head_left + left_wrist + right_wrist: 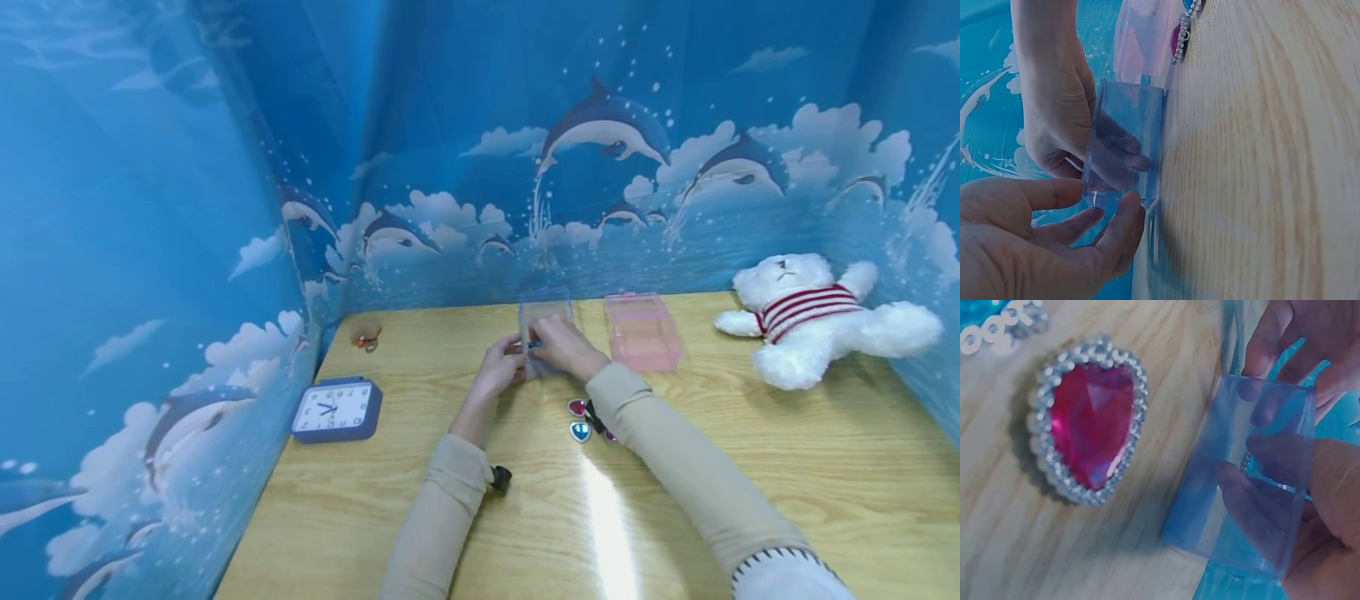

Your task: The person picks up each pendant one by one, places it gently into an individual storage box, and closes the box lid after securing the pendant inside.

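Observation:
My left hand (501, 365) holds a clear blue plastic box (1129, 100) by its left end, thumb and fingers at the rim and wall. The box's lid (546, 302) stands open at the back. My right hand (562, 340) reaches over the rim into the box. Its fingertips, seen through the wall in the right wrist view, pinch a small jewel with a silver beaded edge (1246, 464); a bit of blue shows there in the head view. Near my right wrist lie a red heart-shaped gem (1094, 422) and a blue heart gem (580, 431).
An open pink plastic box (645, 337) lies right of the blue one. Another pink gem (610, 436) is partly hidden by the right sleeve. A white teddy bear (810, 317) lies far right. At left are a blue clock (337, 410) and a small furry keychain (366, 335).

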Tool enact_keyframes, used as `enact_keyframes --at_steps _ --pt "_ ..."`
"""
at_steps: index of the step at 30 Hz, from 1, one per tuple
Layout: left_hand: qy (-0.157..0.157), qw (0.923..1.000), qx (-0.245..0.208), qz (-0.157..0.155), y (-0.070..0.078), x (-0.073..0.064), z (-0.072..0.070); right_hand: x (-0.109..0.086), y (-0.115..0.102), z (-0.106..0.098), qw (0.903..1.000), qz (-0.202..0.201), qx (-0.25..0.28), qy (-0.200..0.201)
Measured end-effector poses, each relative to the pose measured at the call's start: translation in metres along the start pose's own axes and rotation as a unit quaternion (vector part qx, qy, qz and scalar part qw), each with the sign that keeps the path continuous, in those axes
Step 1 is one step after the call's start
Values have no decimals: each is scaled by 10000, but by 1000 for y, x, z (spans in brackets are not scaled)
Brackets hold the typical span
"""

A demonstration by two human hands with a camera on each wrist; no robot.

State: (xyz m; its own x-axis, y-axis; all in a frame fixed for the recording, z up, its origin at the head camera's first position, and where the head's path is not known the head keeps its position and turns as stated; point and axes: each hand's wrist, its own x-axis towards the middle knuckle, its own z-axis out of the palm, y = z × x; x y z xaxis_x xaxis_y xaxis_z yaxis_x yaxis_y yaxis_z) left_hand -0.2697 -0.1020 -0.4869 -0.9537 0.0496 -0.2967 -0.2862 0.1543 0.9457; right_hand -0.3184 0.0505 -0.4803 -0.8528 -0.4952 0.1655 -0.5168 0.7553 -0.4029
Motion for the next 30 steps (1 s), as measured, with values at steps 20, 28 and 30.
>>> enact_keyframes --at_steps 20,28,30 --pt "92 9999 -100 -3 -7 0 -4 -30 0 -42 9864 405 1593 -69" --pt "28 9998 -184 -59 -1 3 0 -56 6 -57 9813 273 1889 239" --pt "8 9997 -212 -71 -1 3 1 -60 6 -58 9806 222 1931 258"
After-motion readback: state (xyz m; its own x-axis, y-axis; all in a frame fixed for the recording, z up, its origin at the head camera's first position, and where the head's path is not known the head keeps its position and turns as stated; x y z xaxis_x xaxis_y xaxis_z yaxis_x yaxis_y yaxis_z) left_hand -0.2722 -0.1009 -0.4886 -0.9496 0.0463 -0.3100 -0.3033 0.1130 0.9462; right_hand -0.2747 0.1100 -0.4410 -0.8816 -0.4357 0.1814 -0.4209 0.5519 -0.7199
